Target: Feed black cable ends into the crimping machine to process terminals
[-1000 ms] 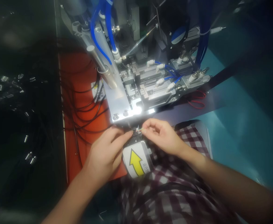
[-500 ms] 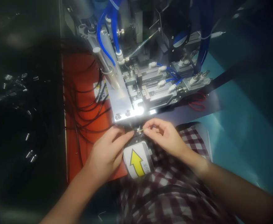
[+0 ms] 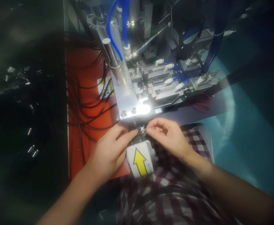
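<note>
My right hand pinches a thin, yellowish, wire-like piece between thumb and fingertips. Its exact kind is too small to tell. Opposite it, my left hand has thumb and forefinger pressed together at the other side of a small metal fixture. Whatever those fingertips grip is hidden. The fixture sits just under the front edge of the bright metal plate. Below both hands is a white machine part with a yellow arrow label.
Behind the plate stand pneumatic cylinders with blue air hoses. Black cables cross the orange base on the left. Several small shiny metal pieces lie on the dark surface further left. A green surface lies to the right.
The whole view has shifted slightly, so the machine and hands appear a little further right. Both hands keep their pinch at the fixture, with little movement relative to it.
</note>
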